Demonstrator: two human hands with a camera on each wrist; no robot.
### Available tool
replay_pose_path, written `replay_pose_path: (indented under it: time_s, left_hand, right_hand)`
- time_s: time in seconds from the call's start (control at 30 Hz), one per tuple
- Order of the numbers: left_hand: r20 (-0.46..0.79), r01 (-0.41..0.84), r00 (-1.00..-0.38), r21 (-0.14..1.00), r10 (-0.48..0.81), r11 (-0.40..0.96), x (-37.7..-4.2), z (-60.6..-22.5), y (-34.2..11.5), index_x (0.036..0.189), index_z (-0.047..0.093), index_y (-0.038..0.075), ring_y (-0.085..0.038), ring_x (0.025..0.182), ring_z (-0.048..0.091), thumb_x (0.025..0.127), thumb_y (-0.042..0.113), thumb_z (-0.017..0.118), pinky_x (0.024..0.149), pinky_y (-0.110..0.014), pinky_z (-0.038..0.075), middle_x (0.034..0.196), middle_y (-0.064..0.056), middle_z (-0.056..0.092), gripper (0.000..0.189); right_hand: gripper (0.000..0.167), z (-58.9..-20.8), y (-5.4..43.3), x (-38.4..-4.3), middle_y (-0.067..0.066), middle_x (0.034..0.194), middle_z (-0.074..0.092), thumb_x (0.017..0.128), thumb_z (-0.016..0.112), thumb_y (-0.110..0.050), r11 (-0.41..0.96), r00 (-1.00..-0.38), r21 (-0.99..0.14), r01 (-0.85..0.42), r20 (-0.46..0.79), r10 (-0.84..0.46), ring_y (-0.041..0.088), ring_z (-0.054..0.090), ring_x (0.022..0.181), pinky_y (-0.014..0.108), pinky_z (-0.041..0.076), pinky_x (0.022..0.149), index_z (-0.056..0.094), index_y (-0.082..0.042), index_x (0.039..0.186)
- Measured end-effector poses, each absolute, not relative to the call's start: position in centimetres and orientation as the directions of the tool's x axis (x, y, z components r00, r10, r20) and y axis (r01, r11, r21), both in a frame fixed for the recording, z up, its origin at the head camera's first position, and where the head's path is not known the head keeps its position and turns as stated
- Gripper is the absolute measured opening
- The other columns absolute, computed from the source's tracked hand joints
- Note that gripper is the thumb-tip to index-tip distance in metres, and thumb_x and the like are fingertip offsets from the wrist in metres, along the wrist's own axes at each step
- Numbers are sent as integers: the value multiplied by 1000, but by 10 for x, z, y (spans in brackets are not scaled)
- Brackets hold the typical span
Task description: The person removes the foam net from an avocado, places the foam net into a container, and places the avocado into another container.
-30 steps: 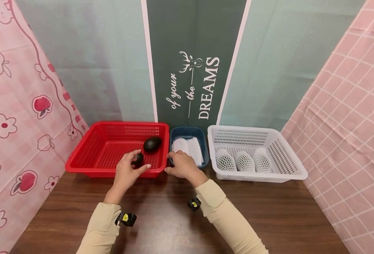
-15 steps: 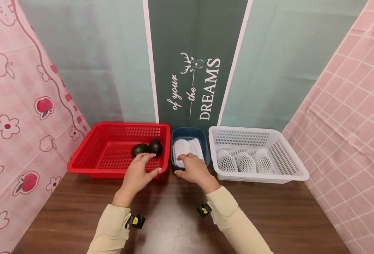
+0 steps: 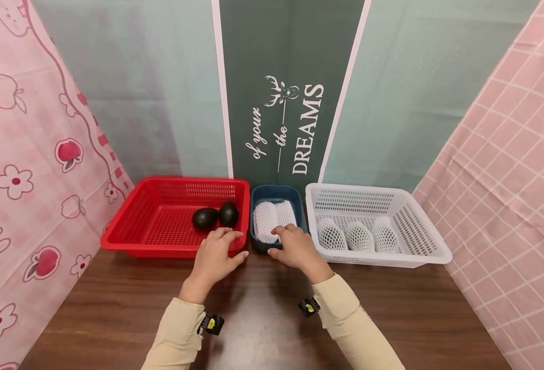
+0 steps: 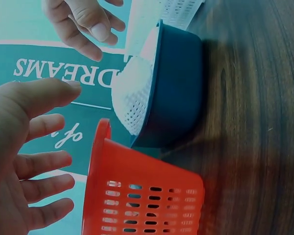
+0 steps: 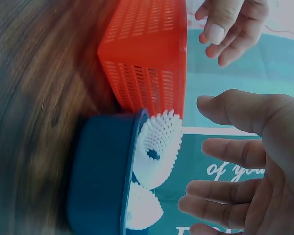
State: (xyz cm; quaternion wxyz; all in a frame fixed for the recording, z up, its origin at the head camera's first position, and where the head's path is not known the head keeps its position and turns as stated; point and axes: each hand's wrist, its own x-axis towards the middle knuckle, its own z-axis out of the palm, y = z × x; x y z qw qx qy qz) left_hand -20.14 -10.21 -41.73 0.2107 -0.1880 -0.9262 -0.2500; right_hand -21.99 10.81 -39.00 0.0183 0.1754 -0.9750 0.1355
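Two dark avocados lie side by side at the right end of the red basket. My left hand hovers over that basket's front rim, fingers spread and nothing held. Over the front of the small blue bin is my right hand, loosely bent and holding nothing. White foam net sleeves fill the bin, partly covered by that hand. In the right wrist view, a foam net sleeve sticks out above the bin's rim, apart from the right fingers.
To the right stands a white basket holding three net-sleeved fruits. All the containers line up along the back of the wooden table. A printed curtain hangs behind, with pink cloths at the sides.
My left hand has drawn back from an avocado, which now rests beside the other one. My right hand has shifted right, from the red basket's edge to the blue bin.
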Motion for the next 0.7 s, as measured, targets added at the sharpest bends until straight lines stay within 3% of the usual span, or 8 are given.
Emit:
replay_pose_path:
  time_s: [0.33,0.7]
  left_hand:
    - [486,463,-830,328,273,824,-199,-422,-91,106,68,12,-29,91,57,71,34,78,70,-44,46,104,-11,61,42]
    - [455,480,-830,285,323,830,-200,-421,-76,107,68,14,-27,93,56,73,37,75,72,-43,46,105,-8,60,41]
  right_hand:
    - [46,-391,125,-221,14,108,58,79,73,-34,916,-954,-268,-300,81,-289,30,56,95,49,45,79,62,-10,117]
    - [46,-393,143,-223,17,110,58,79,73,-32,908,-950,-279,-311,107,-292,34,56,97,49,44,80,62,-7,116]
